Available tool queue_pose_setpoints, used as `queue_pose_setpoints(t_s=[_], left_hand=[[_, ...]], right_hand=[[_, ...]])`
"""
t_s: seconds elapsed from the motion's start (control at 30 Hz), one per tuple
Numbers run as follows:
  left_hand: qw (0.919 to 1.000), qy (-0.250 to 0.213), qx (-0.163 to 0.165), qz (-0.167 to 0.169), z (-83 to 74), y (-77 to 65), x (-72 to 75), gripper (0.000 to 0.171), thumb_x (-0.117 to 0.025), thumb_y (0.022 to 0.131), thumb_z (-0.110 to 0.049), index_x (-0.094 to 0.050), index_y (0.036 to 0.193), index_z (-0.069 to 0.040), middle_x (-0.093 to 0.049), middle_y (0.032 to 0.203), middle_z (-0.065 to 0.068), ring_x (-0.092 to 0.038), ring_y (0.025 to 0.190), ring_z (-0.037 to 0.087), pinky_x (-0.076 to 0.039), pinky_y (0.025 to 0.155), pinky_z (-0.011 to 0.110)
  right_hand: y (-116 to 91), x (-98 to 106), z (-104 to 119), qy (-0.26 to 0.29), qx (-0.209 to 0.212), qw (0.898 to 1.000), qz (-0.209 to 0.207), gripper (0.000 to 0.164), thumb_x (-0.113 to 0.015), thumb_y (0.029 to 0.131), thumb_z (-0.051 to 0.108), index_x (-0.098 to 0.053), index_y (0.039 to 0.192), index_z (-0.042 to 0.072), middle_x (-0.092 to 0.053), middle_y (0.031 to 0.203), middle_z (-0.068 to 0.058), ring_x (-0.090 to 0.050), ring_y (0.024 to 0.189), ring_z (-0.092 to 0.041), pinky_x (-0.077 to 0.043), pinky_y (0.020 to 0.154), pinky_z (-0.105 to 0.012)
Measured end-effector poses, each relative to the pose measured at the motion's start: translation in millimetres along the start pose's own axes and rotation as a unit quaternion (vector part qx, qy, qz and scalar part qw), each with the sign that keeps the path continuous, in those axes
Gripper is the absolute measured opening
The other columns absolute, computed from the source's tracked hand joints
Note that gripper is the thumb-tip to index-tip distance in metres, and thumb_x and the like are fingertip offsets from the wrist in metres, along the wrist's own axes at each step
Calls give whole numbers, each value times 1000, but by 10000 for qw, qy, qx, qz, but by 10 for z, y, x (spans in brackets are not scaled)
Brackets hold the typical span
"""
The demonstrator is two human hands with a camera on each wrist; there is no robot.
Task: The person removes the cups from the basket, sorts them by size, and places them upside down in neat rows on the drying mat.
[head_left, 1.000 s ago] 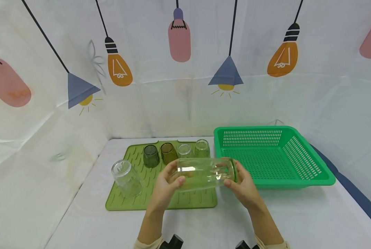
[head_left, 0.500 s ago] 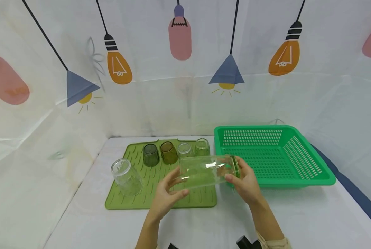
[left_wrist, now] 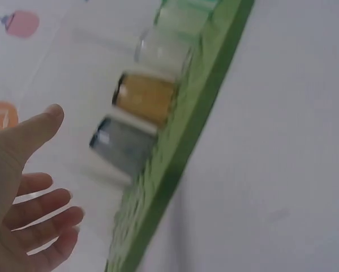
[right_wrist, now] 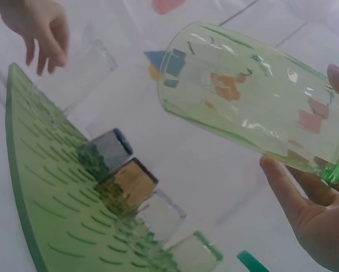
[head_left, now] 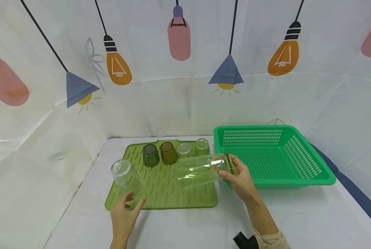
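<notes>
My right hand (head_left: 241, 180) grips a large, pale green glass tumbler (head_left: 197, 171) around its thick base end. The tumbler lies nearly sideways in the air above the right part of the green drying mat (head_left: 163, 193), its mouth end toward the left. In the right wrist view, the thumb and fingers (right_wrist: 277, 187) sit on opposite sides of the green glass. My left hand (head_left: 124, 216) holds nothing, its fingers spread and relaxed, just in front of a large clear glass (head_left: 126, 176) standing upside down on the mat's left side. Whether it touches that glass cannot be made out.
Along the mat's back edge stand several small upturned glasses: a grey one (head_left: 150, 155), an amber one (head_left: 168, 153), a clear one (head_left: 185, 151) and a pale green one (head_left: 202, 147). A green plastic basket (head_left: 297, 181) sits to the right of the mat on a white table (head_left: 297, 218).
My left hand has let go of the green tumbler and moved left toward the large clear glass. My right hand keeps hold of the tumbler, which has tilted slightly and shifted a little.
</notes>
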State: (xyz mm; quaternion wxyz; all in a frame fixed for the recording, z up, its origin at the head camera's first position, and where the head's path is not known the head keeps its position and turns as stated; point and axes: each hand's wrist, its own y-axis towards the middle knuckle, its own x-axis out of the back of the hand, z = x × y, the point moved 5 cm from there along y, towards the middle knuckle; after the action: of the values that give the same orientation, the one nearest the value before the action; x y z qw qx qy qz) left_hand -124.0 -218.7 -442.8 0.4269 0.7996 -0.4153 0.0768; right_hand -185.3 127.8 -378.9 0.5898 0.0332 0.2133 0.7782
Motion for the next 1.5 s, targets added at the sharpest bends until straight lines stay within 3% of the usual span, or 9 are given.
queue_pose_setpoints(t_s=[0.13, 0.2, 0.27, 0.37, 0.57, 0.83, 0.97, 1.2, 1.5], left_hand=[[9933, 894, 682, 263, 261, -2, 134, 63, -87, 61, -19, -58, 105, 16, -62, 100, 31, -56, 93, 45, -49, 77, 54], [9790, 1310, 1298, 866, 393, -19, 159, 86, -86, 63, -29, -45, 119, 21, -46, 119, 42, -42, 111, 55, -37, 86, 68], [9562, 1663, 1817, 1580, 512, -50, 159, 106, -84, 63, -39, -29, 130, 22, -28, 131, 47, -26, 121, 61, -25, 92, 75], [9343, 1730, 2146, 2259, 646, -81, 145, 120, -83, 64, -44, -14, 136, 23, -13, 137, 49, -14, 127, 61, -14, 97, 76], [9387, 1150, 2011, 2554, 743, -37, 92, 123, -85, 64, -37, -6, 137, 24, -11, 139, 47, -9, 131, 58, -4, 102, 73], [9380, 1031, 1963, 2663, 792, 0, 84, 123, -87, 61, -33, -9, 135, 26, -13, 137, 46, -10, 129, 59, -3, 105, 70], [9358, 981, 2025, 2713, 808, -2, 89, 124, -86, 62, -34, -6, 135, 26, -10, 138, 46, -7, 130, 58, 0, 106, 68], [9423, 987, 1926, 2554, 845, -23, 84, 124, -88, 60, -33, -9, 135, 26, -14, 137, 45, -12, 129, 58, -2, 105, 70], [9402, 983, 1940, 2622, 896, -33, 64, 126, -86, 62, -36, -5, 136, 27, -9, 140, 46, -7, 131, 57, 0, 106, 69]], right_hand=[[15, -5, -24, -68, -120, 9999, -27, 48, -59, 85, -6, -40, 129, -5, -57, 116, -4, -59, 98, -15, -54, 82, -24], [23, -6, -39, -122, -203, 9997, -58, 50, -59, 85, -5, -38, 131, -6, -57, 117, -4, -60, 99, -15, -54, 82, -25], [34, -8, -54, -189, -305, 9993, -97, 53, -60, 85, -4, -37, 132, -6, -57, 118, -5, -59, 100, -15, -54, 82, -24], [58, -12, -73, -333, -432, 9984, -156, 56, -62, 85, -2, -35, 134, -8, -56, 119, -4, -58, 103, -14, -53, 82, -23], [113, -39, -103, -615, -680, 9955, -229, 59, -65, 83, 0, -36, 133, -8, -55, 123, -10, -58, 106, -14, -52, 85, -22], [225, -151, -176, -955, -873, 9915, -120, 70, -72, 80, 6, -33, 138, -5, -50, 130, -22, -54, 113, -14, -49, 89, -20], [320, -250, -218, -1288, -941, 9872, -87, 75, -76, 77, 11, -35, 139, 1, -50, 133, -18, -53, 116, -24, -50, 91, -30], [499, -558, -365, -2414, -835, 9667, 142, 82, -79, 76, 27, -35, 143, 5, -32, 149, -16, -27, 138, -32, -34, 105, -56], [633, -1032, -655, -2915, -578, 9517, 767, 76, -80, 74, 36, -44, 138, 16, -51, 135, -7, -51, 119, -26, -49, 92, -46]])
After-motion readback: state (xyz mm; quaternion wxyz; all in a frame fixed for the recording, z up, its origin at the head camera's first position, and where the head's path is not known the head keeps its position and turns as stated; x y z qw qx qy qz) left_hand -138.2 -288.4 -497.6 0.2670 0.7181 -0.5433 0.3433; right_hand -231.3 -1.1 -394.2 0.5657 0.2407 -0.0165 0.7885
